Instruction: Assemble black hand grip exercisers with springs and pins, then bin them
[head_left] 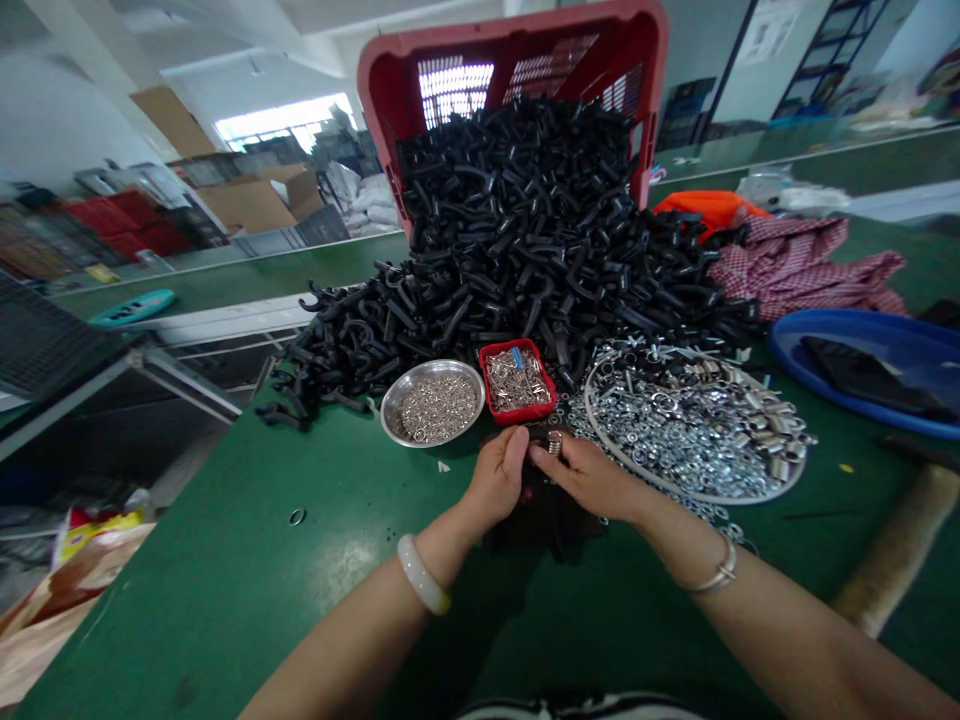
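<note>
My left hand point(496, 478) is closed on a small black part, mostly hidden by the fingers. My right hand point(596, 478) meets it thumb to thumb, its fingers closed around a shiny metal coil spring point(554, 443) that stands at the black part. How far the spring sits in the part I cannot tell. Just beyond the hands are a red tray point(517, 413) of small metal pins and a steel bowl point(388, 410) of tiny metal pieces. To the right, a round tray point(694, 496) carries nuts, rings and springs. Beneath the hands lies a dark block point(551, 530), its form unclear.
A tipped red crate point(652, 100) spills a large heap of black hooked parts point(517, 240) across the back. On the right are a blue basin point(787, 340), a hammer with a wooden handle point(900, 545) and a checked cloth point(810, 265). One loose ring point(297, 517) lies at left.
</note>
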